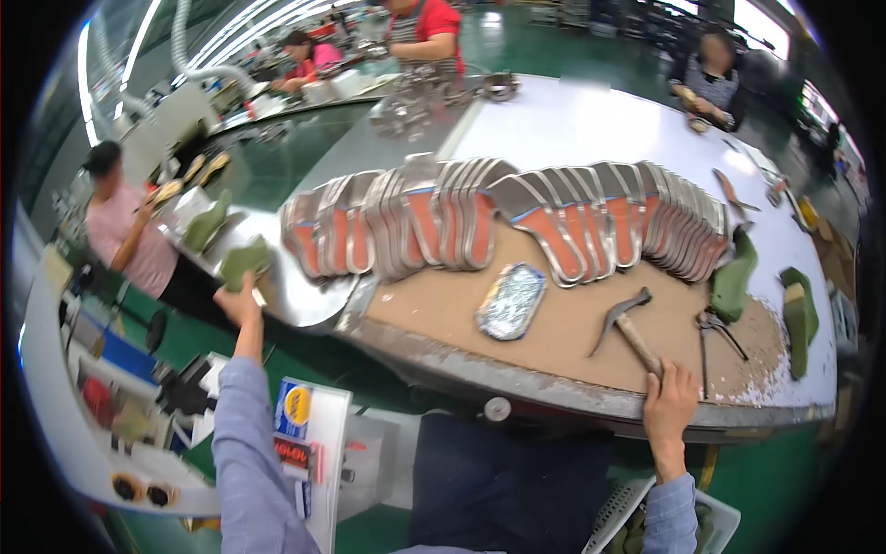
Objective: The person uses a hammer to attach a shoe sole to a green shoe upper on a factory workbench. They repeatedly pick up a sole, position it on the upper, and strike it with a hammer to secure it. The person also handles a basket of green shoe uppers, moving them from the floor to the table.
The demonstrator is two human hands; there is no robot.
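Observation:
On the left, my left hand (242, 303) is closed on a green shoe last (245, 263), held over the metal surface (300, 291) beside the table. A second green last (208, 223) lies just beyond it. My right hand (671, 403) is at the table's front edge, its fingers round the wooden handle of a hammer (636, 343). The hammer's curved metal head rests on the brown board (425, 309). Right of it lie pincers (714, 334) with their handles apart. Two more green pieces, a last (735, 279) and another (799, 323), lie farther right.
Rows of metal-framed, orange-faced shoe-shaped pieces (397, 226) curve across the board. A foil-covered block (512, 301) lies before them. Small boxes (293, 411) sit on a white shelf below left. A white basket (720, 522) stands below right. Several people work around the tables.

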